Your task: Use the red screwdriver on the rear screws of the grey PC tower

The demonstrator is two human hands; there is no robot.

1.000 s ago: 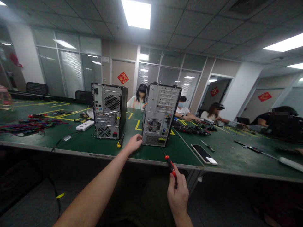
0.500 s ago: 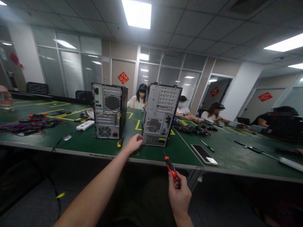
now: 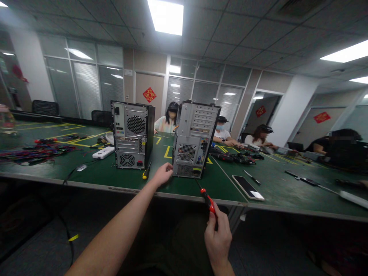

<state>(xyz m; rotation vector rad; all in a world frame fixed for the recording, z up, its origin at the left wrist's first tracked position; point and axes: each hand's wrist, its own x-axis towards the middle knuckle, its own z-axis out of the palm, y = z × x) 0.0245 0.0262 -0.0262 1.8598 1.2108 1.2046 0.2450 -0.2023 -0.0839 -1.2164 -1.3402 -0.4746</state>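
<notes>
A grey metal computer tower stands upright on the green table with its back panel facing me. At its lower left edge, my left hand grips the case; the fingertips are partly hidden along the side. My right hand is closed around the red and black handle of a screwdriver. The shaft points up and away, and its tip is near the tower's bottom edge; whether it touches I cannot tell. A second computer tower stands to the left, with a yellow and black screwdriver lying beside it.
A phone lies to the right near the table edge. On the left are a white power strip and a pile of thin coloured cables. Dark cables lie behind the right tower. Several people sit across the table.
My right hand has shifted its grip on the screwdriver, with the fingers further up over the handle and the handle tilted slightly. My left hand and both towers look unmoved.
</notes>
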